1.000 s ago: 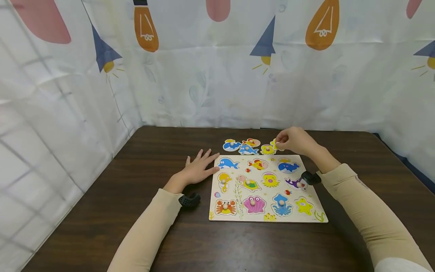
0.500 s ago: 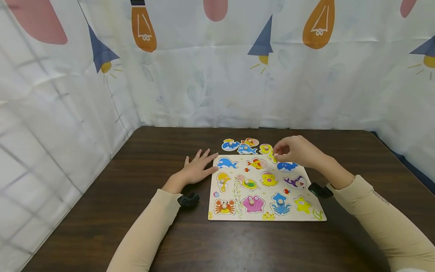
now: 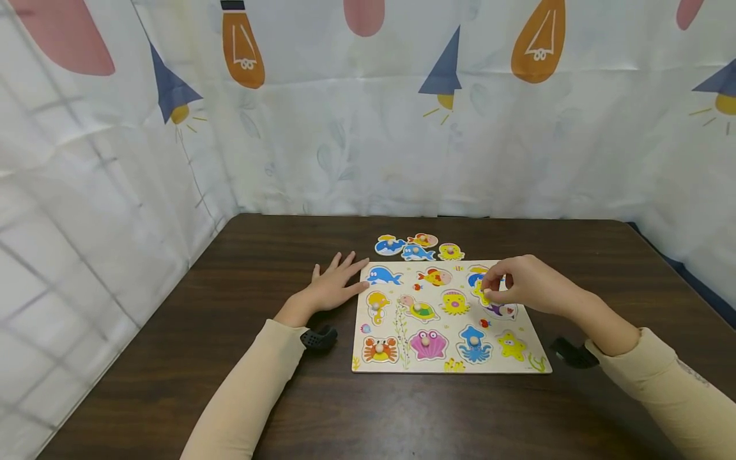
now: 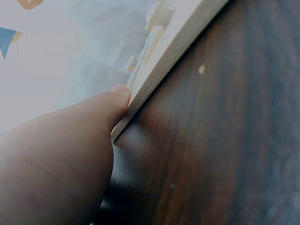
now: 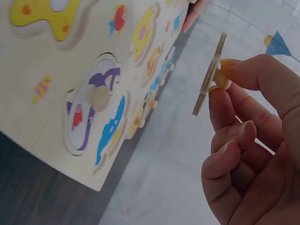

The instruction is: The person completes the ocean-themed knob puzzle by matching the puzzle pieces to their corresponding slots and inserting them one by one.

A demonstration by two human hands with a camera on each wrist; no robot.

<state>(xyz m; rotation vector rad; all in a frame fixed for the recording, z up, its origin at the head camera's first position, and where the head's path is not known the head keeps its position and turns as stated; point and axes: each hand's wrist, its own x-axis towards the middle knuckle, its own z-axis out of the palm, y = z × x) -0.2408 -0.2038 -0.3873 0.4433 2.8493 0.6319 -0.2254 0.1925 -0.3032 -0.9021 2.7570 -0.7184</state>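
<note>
The right hand partly hid a yellow puzzle piece and, with it, the blue whale picture on the board; edge-on in the right wrist view, the piece's face was concealed. The left sleeve was cropped by the head view's bottom edge.

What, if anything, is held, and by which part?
A yellow puzzle piece, pinched at its knob by the right grip; the left grip just touches the board.

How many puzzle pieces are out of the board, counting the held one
5: on the table beyond the board, a blue whale, fish, blue dolphin and yellow octopus; in the right hand, a yellow piece. None looks hidden.
</note>
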